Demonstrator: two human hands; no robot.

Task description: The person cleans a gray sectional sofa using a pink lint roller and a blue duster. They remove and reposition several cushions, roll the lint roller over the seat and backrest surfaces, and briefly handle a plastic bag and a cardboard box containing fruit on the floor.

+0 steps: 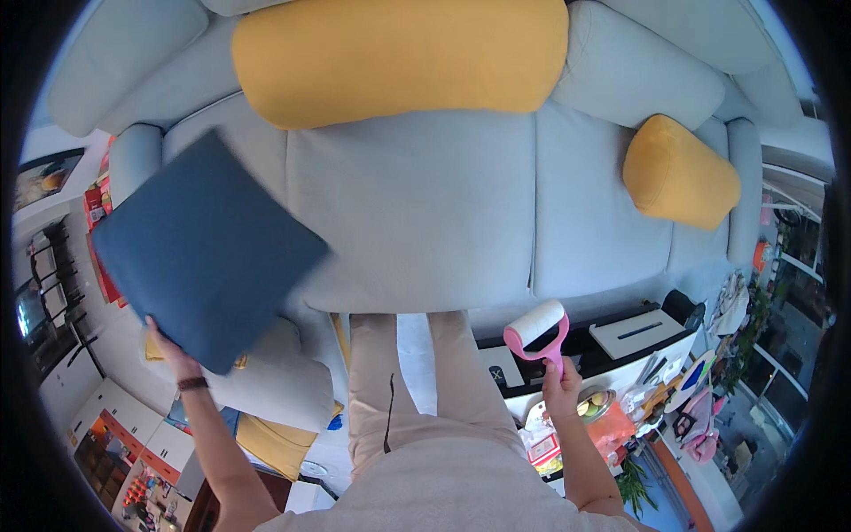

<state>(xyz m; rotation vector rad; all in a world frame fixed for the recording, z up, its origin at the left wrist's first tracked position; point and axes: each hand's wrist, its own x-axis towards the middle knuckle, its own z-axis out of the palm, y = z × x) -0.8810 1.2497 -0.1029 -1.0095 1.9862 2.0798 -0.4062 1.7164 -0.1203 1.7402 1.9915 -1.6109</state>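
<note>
My left hand [171,352] grips the lower edge of a dark blue square cushion [209,249], which is held up at a slant over the left part of a light grey sofa [412,213]. The cushion's edges are slightly blurred. In my right hand [562,389] is the pink handle of a lint roller [536,327]. Its white roll points up and away from me, in front of the sofa's seat edge and apart from it. A long yellow bolster [399,60] leans on the sofa's backrest, and a smaller yellow cushion [681,173] rests at the right end.
Right of my legs stands a low black-and-white table [578,349] with a white box, a fruit bowl [595,403] and packages. A grey padded seat [279,386] and a yellow cloth [276,442] are at my left. Plants [751,332] line the window side.
</note>
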